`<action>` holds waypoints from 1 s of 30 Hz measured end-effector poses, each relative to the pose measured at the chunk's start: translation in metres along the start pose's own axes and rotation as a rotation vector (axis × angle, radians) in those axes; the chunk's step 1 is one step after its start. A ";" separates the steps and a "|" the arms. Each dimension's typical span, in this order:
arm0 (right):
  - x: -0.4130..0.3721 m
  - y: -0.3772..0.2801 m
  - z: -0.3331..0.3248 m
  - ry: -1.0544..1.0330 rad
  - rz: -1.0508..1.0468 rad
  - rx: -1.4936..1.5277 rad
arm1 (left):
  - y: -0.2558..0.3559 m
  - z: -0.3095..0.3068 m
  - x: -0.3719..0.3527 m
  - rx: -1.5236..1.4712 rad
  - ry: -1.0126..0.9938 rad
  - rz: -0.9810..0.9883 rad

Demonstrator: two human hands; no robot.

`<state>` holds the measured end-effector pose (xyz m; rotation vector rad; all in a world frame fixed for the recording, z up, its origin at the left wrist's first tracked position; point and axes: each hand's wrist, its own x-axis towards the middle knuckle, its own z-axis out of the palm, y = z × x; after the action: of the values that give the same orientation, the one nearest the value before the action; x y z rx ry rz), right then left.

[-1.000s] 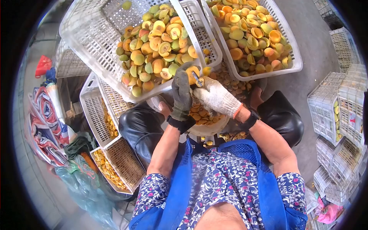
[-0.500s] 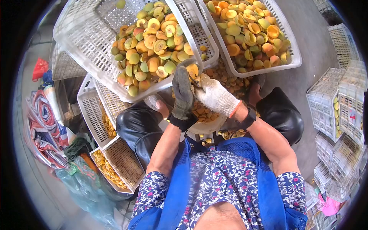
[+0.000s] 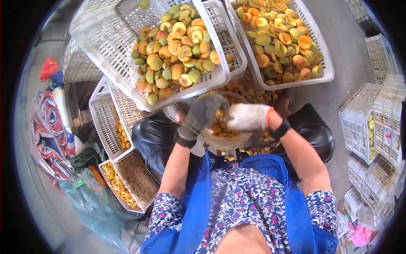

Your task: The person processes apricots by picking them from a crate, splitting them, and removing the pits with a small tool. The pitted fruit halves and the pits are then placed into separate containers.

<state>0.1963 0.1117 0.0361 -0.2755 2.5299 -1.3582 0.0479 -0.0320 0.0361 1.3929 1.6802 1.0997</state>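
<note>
My left hand (image 3: 202,115), in a dark grey glove, is curled around a piece of apricot (image 3: 219,113), of which only a small orange patch shows. Close beside it, my right hand (image 3: 247,117) in a white knit glove is closed and a little blurred; what it grips is hidden. Both hands are over a round pale tub (image 3: 228,143) holding orange apricot pieces (image 3: 220,131). Just beyond them, a tilted white crate (image 3: 186,89) holds whole and halved apricots (image 3: 173,51).
A second white crate (image 3: 296,84) of apricot halves stands at the upper right. Crates with orange pieces (image 3: 118,186) are on the left, near a greenish plastic bag (image 3: 91,211). Stacked crates (image 3: 359,122) line the right side. More pieces lie on the floor between my legs.
Both hands have come down from the tilted crate's edge to above the tub. The left hand has turned over its apricot, and the dark tool seen at the right fingers is now hidden.
</note>
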 end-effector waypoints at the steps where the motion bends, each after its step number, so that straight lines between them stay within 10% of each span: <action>1: 0.001 0.007 0.023 -0.106 0.065 -0.097 | -0.016 0.001 -0.011 0.087 -0.008 -0.053; 6: -0.006 -0.003 0.042 -0.177 0.450 -0.168 | -0.056 -0.019 -0.026 0.635 -0.145 -0.399; 9: -0.002 -0.003 0.026 -0.052 0.481 -0.093 | -0.034 -0.041 0.008 -0.233 0.538 -0.276; 12: -0.001 -0.012 0.013 0.049 0.538 -0.117 | 0.038 -0.078 0.074 -0.536 0.644 -0.084; 18: -0.008 -0.007 0.001 0.104 0.513 -0.093 | -0.072 -0.096 0.092 1.211 0.310 -0.154; 22: -0.003 0.008 0.008 0.242 0.375 -0.012 | -0.083 -0.085 0.084 1.235 0.402 -0.078; 25: 0.004 0.004 -0.005 0.445 0.276 0.144 | -0.073 -0.080 0.081 0.972 0.465 -0.116; 27: 0.004 -0.004 -0.016 0.601 0.194 0.243 | -0.045 -0.072 0.068 -0.109 0.576 -0.248; 30: 0.008 0.000 -0.011 0.772 0.071 -0.022 | 0.016 -0.056 0.054 -0.352 0.423 -0.434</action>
<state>0.1847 0.1184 0.0410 0.4209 3.1012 -1.6348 -0.0058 0.0125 0.0739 0.5627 1.8444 1.4041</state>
